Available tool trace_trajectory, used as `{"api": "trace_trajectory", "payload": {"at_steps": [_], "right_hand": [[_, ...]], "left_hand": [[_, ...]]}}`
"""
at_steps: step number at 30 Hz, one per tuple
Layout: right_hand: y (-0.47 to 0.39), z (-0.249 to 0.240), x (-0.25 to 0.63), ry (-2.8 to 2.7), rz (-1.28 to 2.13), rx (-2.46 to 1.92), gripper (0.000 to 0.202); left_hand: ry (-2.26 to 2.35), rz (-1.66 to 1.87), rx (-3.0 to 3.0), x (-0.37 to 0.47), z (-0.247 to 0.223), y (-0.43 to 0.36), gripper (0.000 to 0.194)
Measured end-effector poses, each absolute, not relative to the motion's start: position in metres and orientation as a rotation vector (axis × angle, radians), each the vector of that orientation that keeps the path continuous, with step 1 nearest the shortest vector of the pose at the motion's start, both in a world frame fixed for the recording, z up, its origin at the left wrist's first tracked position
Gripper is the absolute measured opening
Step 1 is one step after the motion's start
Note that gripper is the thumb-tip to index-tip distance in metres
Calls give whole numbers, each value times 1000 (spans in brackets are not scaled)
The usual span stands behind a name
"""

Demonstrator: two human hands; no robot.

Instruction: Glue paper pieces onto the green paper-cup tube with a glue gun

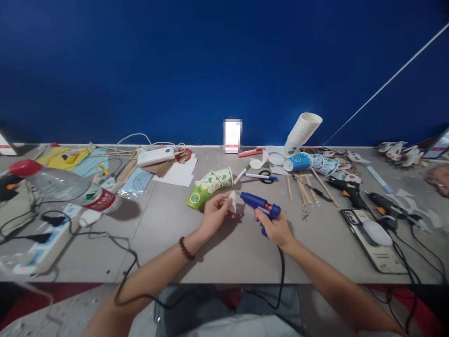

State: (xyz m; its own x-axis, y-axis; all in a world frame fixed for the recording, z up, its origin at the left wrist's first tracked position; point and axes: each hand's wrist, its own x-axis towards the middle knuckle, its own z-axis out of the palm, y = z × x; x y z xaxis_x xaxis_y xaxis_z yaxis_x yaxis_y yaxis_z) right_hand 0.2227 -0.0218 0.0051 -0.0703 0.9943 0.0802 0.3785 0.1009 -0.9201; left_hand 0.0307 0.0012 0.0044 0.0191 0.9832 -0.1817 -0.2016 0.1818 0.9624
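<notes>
My left hand pinches a small white piece of paper over the middle of the table. In my right hand is a blue hot glue gun, its nozzle pointing left and close to the upper part of the paper. Whether the nozzle touches the paper I cannot tell. Just behind my left hand lies a curved chain of green patterned paper cups. The glue gun's black cord hangs down over the table's front edge.
A bottle and power strip stand left. Behind are scissors, blue paper cups, a tilted cup stack and wooden sticks. Black glue guns and a phone lie right.
</notes>
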Motion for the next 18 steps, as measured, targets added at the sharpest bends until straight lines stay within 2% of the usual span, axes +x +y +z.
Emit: {"api": "trace_trajectory", "payload": {"at_steps": [18], "right_hand": [[-22, 4, 222, -1535, 988, -1390, 41]], "left_hand": [[1135, 1164, 946, 30, 1, 1, 48]]}}
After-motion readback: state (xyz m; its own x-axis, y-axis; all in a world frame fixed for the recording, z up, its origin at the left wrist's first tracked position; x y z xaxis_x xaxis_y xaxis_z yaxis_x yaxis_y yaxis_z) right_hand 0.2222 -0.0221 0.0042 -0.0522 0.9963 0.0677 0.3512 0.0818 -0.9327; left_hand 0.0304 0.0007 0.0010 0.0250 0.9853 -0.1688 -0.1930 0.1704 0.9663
